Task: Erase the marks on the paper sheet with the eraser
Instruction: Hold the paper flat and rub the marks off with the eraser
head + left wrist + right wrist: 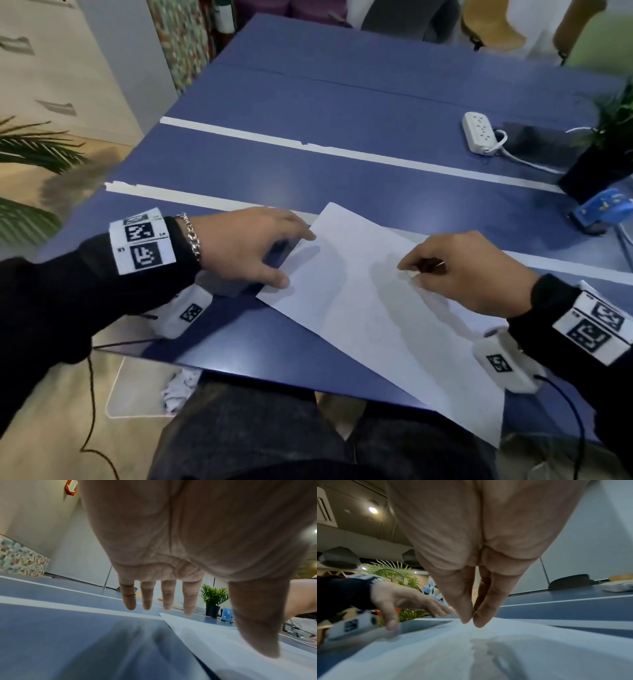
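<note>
the sheet lay slantwise on the blue desk, its near corner hanging past the desk's front edge. no marks could be made out on it. the right hand hovered low over the middle of the sheet, its fingers drawn together at the tips in a pinch; a thin dark thing showed between them in the head view, too small to tell, and no eraser could be made out. the left hand lay spread at the sheet's left edge, fingers straight and relaxed, thumb and forefinger tips on the paper, the rest over the desk. white tape strips ran across the desk beyond. far right stood a power strip, a dark pot with a plant, and a blue thing.
</note>
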A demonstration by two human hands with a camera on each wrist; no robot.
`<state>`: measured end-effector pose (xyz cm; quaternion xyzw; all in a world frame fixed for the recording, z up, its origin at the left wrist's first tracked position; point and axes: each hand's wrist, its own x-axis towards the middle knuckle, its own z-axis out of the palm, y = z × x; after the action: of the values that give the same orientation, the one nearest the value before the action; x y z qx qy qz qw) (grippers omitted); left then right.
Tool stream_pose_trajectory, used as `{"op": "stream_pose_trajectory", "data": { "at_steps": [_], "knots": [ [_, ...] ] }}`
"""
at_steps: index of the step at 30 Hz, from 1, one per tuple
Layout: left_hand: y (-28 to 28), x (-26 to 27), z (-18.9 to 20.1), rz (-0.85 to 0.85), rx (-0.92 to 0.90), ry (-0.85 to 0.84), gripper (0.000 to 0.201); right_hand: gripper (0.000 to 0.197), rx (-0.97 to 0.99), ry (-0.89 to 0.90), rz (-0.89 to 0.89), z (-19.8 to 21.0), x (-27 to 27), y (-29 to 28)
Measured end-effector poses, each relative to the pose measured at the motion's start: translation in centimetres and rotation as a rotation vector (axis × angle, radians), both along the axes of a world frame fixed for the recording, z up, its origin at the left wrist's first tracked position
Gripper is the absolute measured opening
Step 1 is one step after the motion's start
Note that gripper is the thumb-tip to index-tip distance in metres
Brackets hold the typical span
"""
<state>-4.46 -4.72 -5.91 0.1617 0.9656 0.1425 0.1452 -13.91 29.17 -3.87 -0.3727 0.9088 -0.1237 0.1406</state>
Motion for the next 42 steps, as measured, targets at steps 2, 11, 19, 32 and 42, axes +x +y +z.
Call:
{"op": "stream_pose_trajectory", "data": {
  "at_steps": [2, 11, 19, 32, 42],
  "knots": [
    [0.1, -1.2, -0.3, -0.023, -0.048, -0.075, 0.096, 0.026, -0.043, -0.026, 0.019, 0.5, 1.1, -1.0],
    [1.3, -2.6, -1.9, -0.099, -0.248, -0.224, 0.127, 0.018, -0.082, -0.112, 0.109, -0.3, 4.0, -6.7],
    [0.7, -2.6, -2.5, -0.084, -0.240, -0.211, 0.134, 0.015, -0.053, -0.130, 0.084, -1.2, 3.1, -10.0],
    [0.8, -2.8, -2.4, -0.088, -0.288, -0.195, 0.141, 0.013, 0.048, -0.072, 0.200, -1.2, 3.5, -11.1],
    [0.7, -2.8, -2.3, -0.091, -0.301, -0.194, 0.140, 0.011, 0.058, -0.059, 0.251, -1.1, 4.4, -11.2]
  ]
}}
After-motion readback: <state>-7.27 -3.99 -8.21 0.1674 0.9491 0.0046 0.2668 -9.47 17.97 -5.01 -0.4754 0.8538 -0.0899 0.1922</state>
